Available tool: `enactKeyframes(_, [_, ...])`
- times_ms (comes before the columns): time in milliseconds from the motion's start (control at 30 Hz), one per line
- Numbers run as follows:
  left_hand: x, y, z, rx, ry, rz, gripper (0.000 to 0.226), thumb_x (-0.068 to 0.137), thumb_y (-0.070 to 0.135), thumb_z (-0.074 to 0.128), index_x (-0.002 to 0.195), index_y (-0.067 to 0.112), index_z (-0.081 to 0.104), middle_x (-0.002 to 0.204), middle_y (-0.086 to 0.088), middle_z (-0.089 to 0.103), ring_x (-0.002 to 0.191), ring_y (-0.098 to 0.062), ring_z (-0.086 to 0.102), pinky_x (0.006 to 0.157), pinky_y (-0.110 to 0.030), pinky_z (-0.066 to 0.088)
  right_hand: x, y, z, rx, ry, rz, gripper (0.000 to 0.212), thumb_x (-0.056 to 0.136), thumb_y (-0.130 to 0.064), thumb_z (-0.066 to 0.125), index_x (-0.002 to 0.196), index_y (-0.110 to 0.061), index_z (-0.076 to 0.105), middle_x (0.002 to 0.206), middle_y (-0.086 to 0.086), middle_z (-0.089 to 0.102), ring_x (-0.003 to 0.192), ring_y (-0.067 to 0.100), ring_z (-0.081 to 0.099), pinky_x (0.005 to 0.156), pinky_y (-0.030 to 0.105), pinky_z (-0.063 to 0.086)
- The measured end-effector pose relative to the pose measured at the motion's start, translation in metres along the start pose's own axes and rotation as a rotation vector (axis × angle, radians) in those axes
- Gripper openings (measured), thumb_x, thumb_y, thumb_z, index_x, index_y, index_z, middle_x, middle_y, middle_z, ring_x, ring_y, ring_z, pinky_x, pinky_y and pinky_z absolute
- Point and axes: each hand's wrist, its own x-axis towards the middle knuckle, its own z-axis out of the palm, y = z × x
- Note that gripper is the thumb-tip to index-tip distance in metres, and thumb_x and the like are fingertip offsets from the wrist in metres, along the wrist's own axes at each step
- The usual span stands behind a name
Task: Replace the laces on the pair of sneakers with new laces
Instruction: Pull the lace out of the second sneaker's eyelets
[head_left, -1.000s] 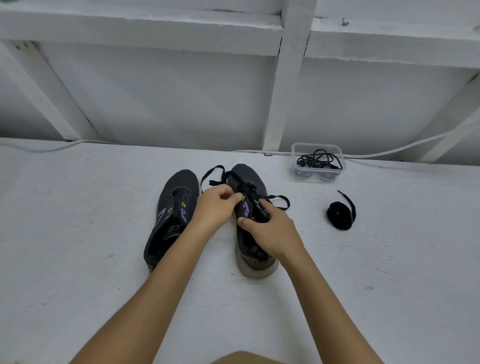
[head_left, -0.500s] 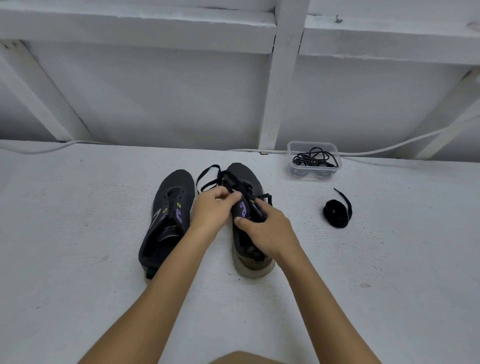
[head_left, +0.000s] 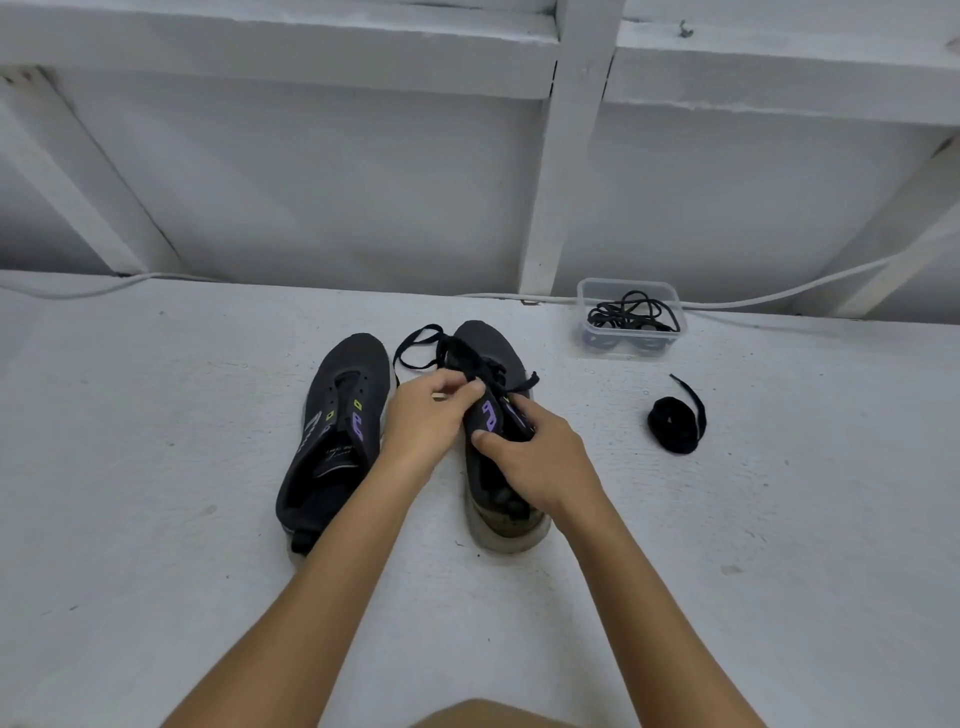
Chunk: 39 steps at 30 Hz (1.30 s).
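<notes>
Lace (head_left: 415, 345) loop on the right sneaker (head_left: 493, 395) drawn shorter than a second ago: lacing advancing. Left hand (head_left: 426, 415) pinches lace, right hand (head_left: 540, 457) grips the tongue. Left sneaker (head_left: 332, 431) unlaced; coiled lace (head_left: 672, 431) waits on surface (head_left: 156, 467).

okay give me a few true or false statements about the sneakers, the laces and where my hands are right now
1. Both hands are on the right sneaker. True.
2. The left sneaker is fully laced. False: its eyelets show no lace.
3. The clear plastic container holds tangled black laces. True.
4. The rolled black lace lies inside the container. False: it lies on the white surface, nearer than the container.
5. The left hand rests flat on the surface. False: its grip is at the right sneaker's laces.
</notes>
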Motion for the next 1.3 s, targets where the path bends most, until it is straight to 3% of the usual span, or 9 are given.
enactKeyframes(200, [0.005,0.011,-0.006,-0.277,0.479,0.042,0.011,0.100,0.031,0.057,0.091,0.026,0.056,0.083,0.005,0.069,0.072,-0.002,0.067,0.074,-0.035,0.058,-0.001,0.000,-0.001,0.030,-0.009,0.027,0.044,0.085,-0.041,0.075,0.127,-0.040,0.063,0.110,-0.018,0.065,0.104,0.008,0.062,0.087,0.022,0.048])
enactKeyframes(267, [0.006,0.010,-0.008,-0.269,0.403,-0.014,0.013,0.101,0.035,0.055,0.093,0.025,0.057,0.083,0.006,0.068,0.076,-0.006,0.066,0.075,-0.037,0.056,-0.001,0.002,0.000,0.034,-0.012,0.028,0.045,0.085,-0.040,0.074,0.128,-0.040,0.063,0.113,-0.018,0.066,0.105,0.007,0.063,0.091,0.024,0.050])
enactKeyframes(433, [-0.001,-0.005,-0.002,-0.068,-0.089,-0.128,0.023,0.088,0.046,0.071,0.098,0.025,0.074,0.091,0.010,0.074,0.089,-0.010,0.067,0.083,-0.032,0.055,0.002,0.002,-0.001,0.017,-0.025,0.007,0.024,0.085,-0.037,0.072,0.100,-0.052,0.060,0.097,-0.024,0.066,0.095,0.003,0.063,0.084,0.024,0.051])
enactKeyframes(700, [-0.005,0.011,-0.013,-0.055,-0.251,-0.094,0.030,0.085,0.054,0.072,0.095,0.026,0.078,0.094,0.013,0.076,0.097,-0.003,0.068,0.086,-0.027,0.054,0.001,0.001,-0.002,0.020,-0.032,-0.002,0.025,0.086,-0.036,0.072,0.095,-0.053,0.056,0.094,-0.027,0.061,0.097,0.007,0.063,0.088,0.028,0.053])
enactKeyframes(767, [-0.004,0.009,-0.013,-0.047,-0.248,-0.078,0.022,0.086,0.045,0.075,0.098,0.028,0.078,0.095,0.011,0.077,0.096,-0.005,0.069,0.083,-0.024,0.053,0.001,0.001,-0.002,0.013,-0.025,0.001,0.026,0.086,-0.037,0.072,0.105,-0.051,0.059,0.095,-0.027,0.062,0.098,0.006,0.062,0.087,0.026,0.051])
enactKeyframes(900, [0.001,0.000,-0.008,0.073,-0.087,0.007,0.015,0.094,0.031,0.066,0.103,0.022,0.075,0.095,0.005,0.076,0.088,-0.011,0.070,0.078,-0.022,0.051,0.001,0.001,-0.002,0.006,-0.025,0.006,0.023,0.086,-0.038,0.073,0.097,-0.052,0.058,0.094,-0.027,0.062,0.096,0.005,0.063,0.083,0.024,0.050])
enactKeyframes(1067, [0.006,0.002,-0.002,-0.293,0.170,-0.126,0.016,0.106,0.026,0.039,0.113,0.018,0.051,0.103,-0.003,0.072,0.077,-0.013,0.075,0.071,-0.031,0.050,0.001,-0.001,0.001,0.018,-0.003,0.050,0.050,0.083,-0.043,0.076,0.131,-0.041,0.062,0.116,-0.017,0.067,0.106,0.008,0.063,0.093,0.026,0.052])
enactKeyframes(1233, [0.002,-0.001,0.006,-0.330,0.165,-0.138,0.016,0.107,0.029,0.037,0.114,0.022,0.050,0.098,0.000,0.072,0.083,-0.008,0.074,0.081,-0.050,0.059,-0.001,-0.001,-0.005,0.016,-0.044,0.031,0.024,0.087,-0.053,0.069,0.110,-0.047,0.066,0.101,-0.026,0.065,0.098,-0.001,0.062,0.082,0.022,0.050])
enactKeyframes(1300, [0.001,-0.002,0.004,-0.336,0.136,-0.142,0.017,0.107,0.029,0.039,0.117,0.021,0.049,0.100,-0.001,0.072,0.087,-0.007,0.074,0.085,-0.051,0.058,0.002,-0.003,-0.010,0.040,-0.038,0.027,0.028,0.091,-0.059,0.062,0.108,-0.040,0.070,0.101,-0.026,0.067,0.098,-0.001,0.062,0.082,0.021,0.049])
